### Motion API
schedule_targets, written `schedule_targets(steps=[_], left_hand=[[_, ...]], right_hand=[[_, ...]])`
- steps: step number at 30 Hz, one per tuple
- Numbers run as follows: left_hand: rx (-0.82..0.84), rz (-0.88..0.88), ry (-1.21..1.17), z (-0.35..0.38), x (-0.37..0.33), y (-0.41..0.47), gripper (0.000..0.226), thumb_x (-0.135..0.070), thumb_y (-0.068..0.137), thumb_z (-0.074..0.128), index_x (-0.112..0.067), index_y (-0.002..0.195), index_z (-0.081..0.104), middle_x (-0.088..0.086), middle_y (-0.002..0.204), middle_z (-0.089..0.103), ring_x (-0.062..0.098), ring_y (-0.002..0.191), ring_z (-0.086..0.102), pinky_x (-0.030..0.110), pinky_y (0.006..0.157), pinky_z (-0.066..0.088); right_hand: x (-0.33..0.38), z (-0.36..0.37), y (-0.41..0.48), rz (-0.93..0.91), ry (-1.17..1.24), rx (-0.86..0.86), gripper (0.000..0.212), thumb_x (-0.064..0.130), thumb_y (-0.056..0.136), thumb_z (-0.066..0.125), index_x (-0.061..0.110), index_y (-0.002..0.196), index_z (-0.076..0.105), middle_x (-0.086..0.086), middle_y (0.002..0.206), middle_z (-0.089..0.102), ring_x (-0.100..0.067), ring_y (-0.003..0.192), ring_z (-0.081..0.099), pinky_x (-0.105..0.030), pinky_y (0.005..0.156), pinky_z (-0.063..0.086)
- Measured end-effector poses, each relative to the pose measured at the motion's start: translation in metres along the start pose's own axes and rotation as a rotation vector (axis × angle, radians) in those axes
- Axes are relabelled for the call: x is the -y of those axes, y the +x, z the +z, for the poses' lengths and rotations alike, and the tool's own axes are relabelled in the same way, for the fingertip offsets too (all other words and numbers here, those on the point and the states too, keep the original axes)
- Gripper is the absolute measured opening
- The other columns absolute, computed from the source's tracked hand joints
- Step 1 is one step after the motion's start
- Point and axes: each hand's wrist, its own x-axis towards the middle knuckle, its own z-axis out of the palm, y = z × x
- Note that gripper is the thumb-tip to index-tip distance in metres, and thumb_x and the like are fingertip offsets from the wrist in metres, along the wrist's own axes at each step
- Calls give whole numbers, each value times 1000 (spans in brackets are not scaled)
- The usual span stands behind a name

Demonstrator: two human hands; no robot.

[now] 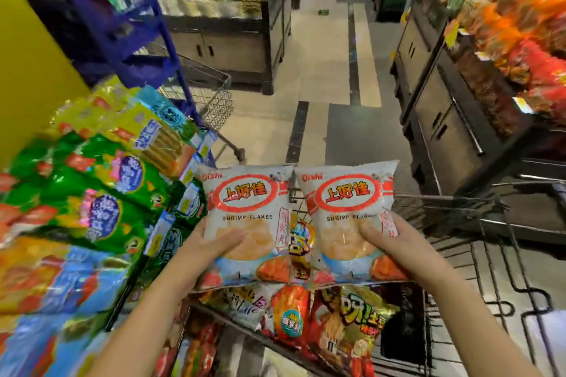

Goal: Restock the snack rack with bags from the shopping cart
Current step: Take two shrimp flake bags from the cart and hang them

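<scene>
Holding two identical white shrimp-flake bags side by side at chest height, the person stands over the shopping cart (444,197), one bag to each hand. The left hand (208,245) grips the left bag (245,208) low down, with the thumb pressed across its front. The right hand (398,242) grips the right bag (346,208) in the same way. The fingers behind each bag are hidden, so only the thumbs can be seen clamping. The two bags touch along their inner edges, and both are clear of the cart and upright, printed faces toward the person.

The snack rack (171,49) stands just to the left, its shelves already crowded with green bags (101,208) and with yellow and blue packs above and below them. I cannot see a free slot for the shrimp flakes from here, as that side is blurred.

The job looks to be somewhere in its middle. This pair is lifted out but not yet shelved, and the cart below is far from empty. A red-and-gold bag (352,315), an orange bag (291,312) and several more packs lie in it, so a good many trips remain. A second wire cart (214,101) stands farther up the aisle, beside the rack.
</scene>
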Motion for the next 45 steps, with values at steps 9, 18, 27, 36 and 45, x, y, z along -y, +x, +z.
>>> schedule_targets(steps=[9, 18, 27, 36, 45], left_hand=[[-360, 20, -138, 14, 33, -107, 57, -21, 83, 85, -24, 135, 61, 0, 123, 76, 21, 117, 71, 39, 102, 55], [-754, 74, -282, 53, 82, -258, 38, -4, 92, 68, -20, 127, 65, 1, 119, 77, 20, 110, 74, 22, 82, 60], [-1157, 124, -412, 85, 152, -436, 51, -15, 88, 76, -27, 135, 59, -7, 124, 75, 13, 115, 71, 21, 85, 58], [-1533, 155, -604, 164, 252, -649, 53, -26, 80, 84, -23, 128, 63, 0, 119, 77, 20, 110, 74, 33, 90, 61], [-1826, 138, -796, 272, 344, -845, 55, -27, 84, 84, -18, 133, 61, 8, 120, 77, 30, 109, 74, 53, 101, 55]], right_hand=[[5, 36, 44, -18, -71, 330, 55, 45, 78, 80, 26, 128, 64, 4, 116, 77, -19, 107, 74, -50, 104, 53], [-20, 124, 32, -13, -160, 729, 54, 52, 78, 84, 35, 126, 66, 9, 118, 76, -16, 110, 72, -49, 107, 50], [-22, 247, -81, -68, -267, 1114, 43, 30, 87, 77, 26, 129, 66, 3, 121, 75, -20, 115, 71, -51, 110, 48], [-63, 347, -297, -143, -380, 1538, 44, 27, 90, 73, 23, 132, 64, 0, 124, 74, -21, 116, 70, -46, 105, 50], [-139, 405, -527, -36, -466, 1854, 43, 23, 95, 69, 18, 137, 60, -7, 126, 73, -30, 114, 71, -48, 101, 54]])
